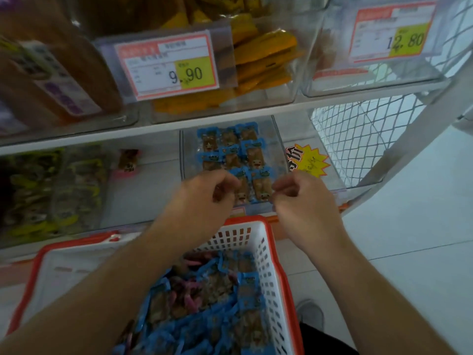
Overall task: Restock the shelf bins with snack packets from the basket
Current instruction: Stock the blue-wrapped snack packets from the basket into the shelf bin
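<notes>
Two price cards hang on the top shelf. The one in the middle (171,66) is white with a red edge and a yellow box, and it says 9.90. The one on the right (391,33) says 12.80. The small print on both is too blurry to read. A yellow star sticker (308,160) with red Chinese writing sits lower down, on the right.

Behind the 9.90 card is a clear plastic bin full of flat orange packets (261,60). They look smooth and shiny.

On the lower shelf, a clear bin (277,139) holds small snack packets (230,149) with blue wavy edges and brown middles, laid flat in neat rows. One pink-edged packet (128,161) lies alone to the left. Further left are shiny yellow-green packs (53,185).

Both hands are at the front of the blue bin. The left hand (207,192) has its fingers curled and seems to pinch a packet at the front row. The right hand (299,198) has its fingers bent in too, with the tips at the edge of a front packet; I cannot tell if it really holds it.

Below the arms is a white plastic basket (266,252) with an orange rim and little square holes. It is piled with more blue packets (217,316), and some pink ones (190,298) are mixed in.
</notes>
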Motion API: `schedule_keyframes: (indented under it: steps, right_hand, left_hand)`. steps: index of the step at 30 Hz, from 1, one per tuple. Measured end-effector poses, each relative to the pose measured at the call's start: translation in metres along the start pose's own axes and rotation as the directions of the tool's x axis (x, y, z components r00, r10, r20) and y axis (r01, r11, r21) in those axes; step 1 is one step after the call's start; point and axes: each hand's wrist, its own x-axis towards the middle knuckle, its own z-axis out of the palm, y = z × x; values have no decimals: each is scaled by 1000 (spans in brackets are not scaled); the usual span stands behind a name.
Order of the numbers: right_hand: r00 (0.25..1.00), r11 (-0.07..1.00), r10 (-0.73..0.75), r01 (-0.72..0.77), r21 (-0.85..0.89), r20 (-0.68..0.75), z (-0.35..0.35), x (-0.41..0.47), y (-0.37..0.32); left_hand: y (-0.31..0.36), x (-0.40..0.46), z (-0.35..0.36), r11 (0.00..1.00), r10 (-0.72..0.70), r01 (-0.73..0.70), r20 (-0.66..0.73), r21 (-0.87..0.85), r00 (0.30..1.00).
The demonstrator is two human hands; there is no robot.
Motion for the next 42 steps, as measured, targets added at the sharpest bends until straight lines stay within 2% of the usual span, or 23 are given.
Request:
schedule_keyframes:
  steps: [2,4,9,11,13,16,19,22,23,25,28,33,35,37,42]
  right_hand:
    - [994,998,-41,45,-44,105,12,-8,-6]
    - [966,988,-50,85,-127,255,30,-18,-12]
    - [823,894,26,234,-381,568,96,-45,-6]
    - [785,842,51,299,-450,618,124,-54,3]
    - [770,795,73,339,-504,633,149,-61,13]
    - [755,764,81,372,-527,650,180,-71,28]
    - [742,806,28,380,-454,670,205,-85,32]
    - [845,852,-96,343,-396,526,231,-92,32]
    - [878,873,-96,301,-384,469,239,-91,31]
    - [909,912,-32,196,-360,415,251,-88,29]
    - [918,916,40,124,-381,395,260,-84,32]
    - [868,955,154,-9,-296,473,249,-77,29]
    - [870,942,82,92,-322,487,239,-77,31]
    - [850,926,19,183,-330,526,230,-79,32]
    - [825,906,-90,301,-298,558,194,-80,22]
  left_hand:
    - [-12,-35,-22,998,-6,7,27,-60,1000]
    - [-40,-69,-41,997,-63,63,21,-47,998]
    - [-121,-148,-73,955,-277,293,-199,54,940]
    - [-149,-172,-83,909,-351,394,-261,135,899]
    - [-169,-184,-92,833,-483,525,-233,175,844]
    - [-180,-185,-98,763,-635,643,-114,60,764]
    - [-186,-181,-99,774,-628,630,-56,67,777]
    - [-193,-178,-101,775,-627,629,-47,59,777]
    - [-192,-178,-102,789,-609,611,-51,59,791]
    - [-192,-178,-104,806,-587,590,-56,48,807]
    - [-193,-178,-111,789,-614,613,7,35,789]
    - [-192,-179,-118,786,-619,618,22,25,785]
    - [-188,-180,-119,779,-628,627,31,20,778]
    - [-183,-178,-119,782,-622,622,-18,37,783]
    - [-161,-166,-115,886,-453,464,-191,10,870]
